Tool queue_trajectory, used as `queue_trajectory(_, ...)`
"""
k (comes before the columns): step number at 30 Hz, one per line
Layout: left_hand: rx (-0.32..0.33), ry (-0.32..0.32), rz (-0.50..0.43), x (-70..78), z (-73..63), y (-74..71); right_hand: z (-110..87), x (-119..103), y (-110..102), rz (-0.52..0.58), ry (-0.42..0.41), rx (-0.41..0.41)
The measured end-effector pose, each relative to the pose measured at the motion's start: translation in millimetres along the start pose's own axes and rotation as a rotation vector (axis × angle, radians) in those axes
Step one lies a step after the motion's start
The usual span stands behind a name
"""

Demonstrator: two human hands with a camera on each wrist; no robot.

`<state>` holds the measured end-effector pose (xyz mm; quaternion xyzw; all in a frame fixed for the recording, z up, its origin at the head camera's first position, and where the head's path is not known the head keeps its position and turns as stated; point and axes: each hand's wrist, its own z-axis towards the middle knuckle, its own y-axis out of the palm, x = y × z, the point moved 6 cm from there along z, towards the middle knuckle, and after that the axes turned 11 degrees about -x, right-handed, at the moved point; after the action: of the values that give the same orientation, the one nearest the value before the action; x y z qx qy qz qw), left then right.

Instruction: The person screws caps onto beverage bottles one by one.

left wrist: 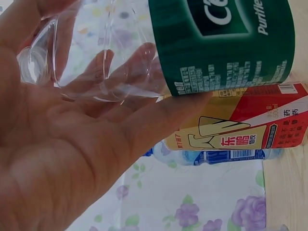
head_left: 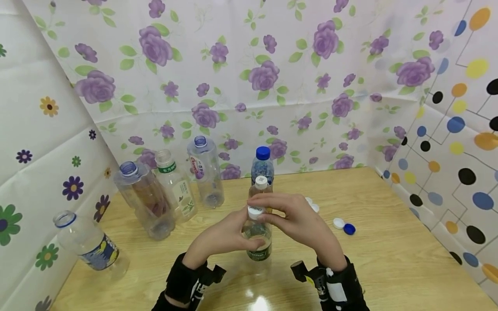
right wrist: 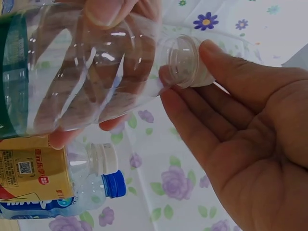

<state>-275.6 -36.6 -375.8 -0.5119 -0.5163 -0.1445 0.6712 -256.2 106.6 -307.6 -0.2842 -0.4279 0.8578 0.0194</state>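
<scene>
Upright at the table's middle stands a clear plastic bottle [head_left: 253, 232] with a green label [left wrist: 226, 53]. My left hand [head_left: 219, 235] grips its body, thumb on the near side and fingers round the back. The white cap [right wrist: 204, 74] sits at the bottle's neck, pinched between thumb and fingers of my right hand [head_left: 297, 216]. Right behind is a bottle with a yellow and red label [left wrist: 250, 120] and a white cap [head_left: 261, 182], partly hidden. Farther back is a blue-capped water bottle [head_left: 263, 164].
Several uncapped bottles stand at the left: one with a blue lemon label [head_left: 101, 255], a large clear one [head_left: 145, 194], a green-necked one [head_left: 180, 194] and a tall one [head_left: 210, 177]. Loose caps lie at the right, one white [head_left: 338, 223], one blue [head_left: 349, 229]. Patterned cloth walls surround the table [head_left: 389, 259].
</scene>
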Motion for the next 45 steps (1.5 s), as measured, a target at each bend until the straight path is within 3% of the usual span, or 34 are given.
queue_trajectory(7,0.034,0.002,-0.029,0.5,0.8,0.6,1.9,-1,0,0.004,0.16,0.086)
queue_trajectory(12,0.067,0.024,-0.014,3.0,1.4,-2.2,4.2,-6,2,-0.065,0.255,0.167)
queue_trajectory(16,0.049,0.028,-0.002,1.8,0.5,-3.0,4.5,-6,3,-0.095,0.193,0.087)
queue_trajectory(21,-0.002,0.03,-0.034,-0.3,-0.7,-0.8,-1.6,5,3,0.039,0.072,-0.067)
queue_trajectory(25,-0.032,0.018,-0.029,0.1,-0.9,1.5,-4.7,8,3,0.093,0.005,-0.119)
queue_trajectory(31,-0.034,0.021,0.0,1.7,-0.5,1.4,-5.3,9,2,0.105,-0.012,-0.122)
queue_trajectory(38,-0.094,0.06,-0.053,4.4,-1.2,4.7,-5.7,3,-1,0.065,-0.004,-0.092)
queue_trajectory(45,-0.097,0.054,-0.06,7.7,-1.9,3.3,-4.5,-4,-1,0.016,0.004,-0.069)
